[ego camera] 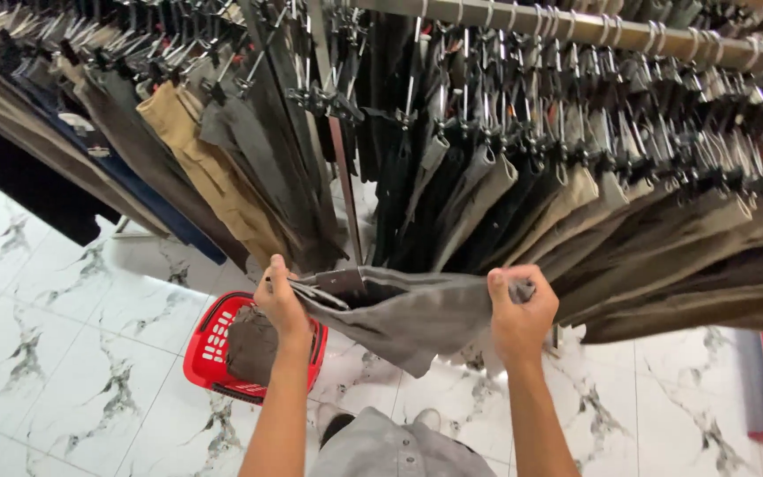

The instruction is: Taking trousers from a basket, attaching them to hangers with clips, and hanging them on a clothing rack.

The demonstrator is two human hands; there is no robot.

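Holding grey trousers [408, 318] stretched flat between us, our left hand [280, 305] clamps the waistband end and our right hand [518, 314] grips the other, so the cloth spreads open just below the hanging rail [576, 26], above the red basket [209, 344] on the floor.

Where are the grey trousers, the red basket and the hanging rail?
grey trousers [408, 314], head view, middle of the cloth.
red basket [207, 340], head view, left wall.
hanging rail [576, 28], head view, bare metal tube.
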